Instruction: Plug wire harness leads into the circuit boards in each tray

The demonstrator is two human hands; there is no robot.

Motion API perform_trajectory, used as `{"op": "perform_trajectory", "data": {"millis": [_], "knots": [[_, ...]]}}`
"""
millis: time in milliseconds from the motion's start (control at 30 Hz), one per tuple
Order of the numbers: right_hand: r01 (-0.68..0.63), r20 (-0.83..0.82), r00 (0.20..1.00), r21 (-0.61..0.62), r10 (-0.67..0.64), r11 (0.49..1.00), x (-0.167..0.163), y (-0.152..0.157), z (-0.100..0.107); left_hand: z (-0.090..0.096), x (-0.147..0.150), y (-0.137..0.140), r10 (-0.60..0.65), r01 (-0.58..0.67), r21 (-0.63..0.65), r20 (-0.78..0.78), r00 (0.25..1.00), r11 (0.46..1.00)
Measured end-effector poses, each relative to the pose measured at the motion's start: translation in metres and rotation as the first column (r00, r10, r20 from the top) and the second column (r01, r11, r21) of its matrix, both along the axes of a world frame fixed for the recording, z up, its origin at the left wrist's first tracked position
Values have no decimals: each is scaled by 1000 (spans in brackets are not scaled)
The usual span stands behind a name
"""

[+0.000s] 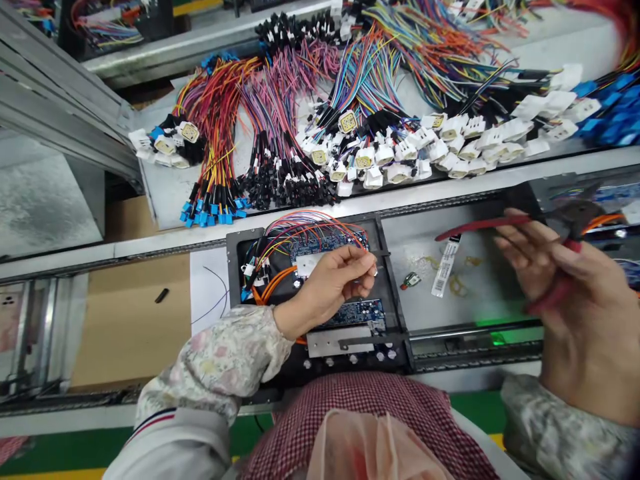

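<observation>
My left hand [333,280] is closed in a pinch above a blue circuit board [357,312] in a black housing [395,303]. Whatever its fingertips may hold is too small to make out. Coloured wires [313,220] arch across the housing's far side, and thick orange wires [277,283] run along its left. Off to the right, my right hand [565,280], blurred, grips red-handled cutting pliers [555,293] with the jaws pointing away to the upper right. One red handle sticks out leftward past the fingers.
Bundles of wire harnesses with blue [213,213], black and white connectors [395,160] lie along the back shelf. Right of the housing are a white label strip [447,267] and a small green part [411,280]. Brown cardboard [133,320] carries a small black piece [161,295].
</observation>
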State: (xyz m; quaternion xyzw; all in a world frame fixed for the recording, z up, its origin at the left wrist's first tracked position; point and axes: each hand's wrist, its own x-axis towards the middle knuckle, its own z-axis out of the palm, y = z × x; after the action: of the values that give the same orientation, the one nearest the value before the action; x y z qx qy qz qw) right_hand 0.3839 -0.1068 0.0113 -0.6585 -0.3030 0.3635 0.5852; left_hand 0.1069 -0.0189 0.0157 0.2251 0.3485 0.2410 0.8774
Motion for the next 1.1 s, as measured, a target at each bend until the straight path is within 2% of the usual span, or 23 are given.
{"op": "perform_trajectory", "data": {"millis": [67,133,200,267,300,367,467,667,867,1100], "knots": [[-141,-39,989,75,144,987,-15,0,8,0,0,-1,-3,2,23,27,1000,1000],[-335,143,932,-10,333,942,-33,-3,16,1,1,-2,3,-5,59,38,999,998],[-504,397,754,-162,524,848,-52,-7,20,1,1,-3,9,-13,99,43,999,995],[-602,563,546,-251,620,758,-69,-12,21,1,2,-4,4,-10,124,48,999,992],[-625,611,484,-261,627,736,-75,-13,21,1,2,-4,3,-9,129,52,999,992],[-624,673,424,-269,607,734,-83,-14,19,0,2,-4,-2,-5,133,54,999,991],[-606,730,371,-279,575,745,-83,-14,18,1,1,-4,-11,4,133,50,999,991],[-623,792,274,-286,546,728,-76,-14,23,2,1,-4,-15,10,132,40,999,991],[-631,775,262,-314,576,709,-77,-13,28,-2,1,-4,-3,-2,167,34,999,986],[-651,733,285,-325,618,686,-71,-10,27,-6,0,-6,-18,19,228,-6,1000,973]]}}
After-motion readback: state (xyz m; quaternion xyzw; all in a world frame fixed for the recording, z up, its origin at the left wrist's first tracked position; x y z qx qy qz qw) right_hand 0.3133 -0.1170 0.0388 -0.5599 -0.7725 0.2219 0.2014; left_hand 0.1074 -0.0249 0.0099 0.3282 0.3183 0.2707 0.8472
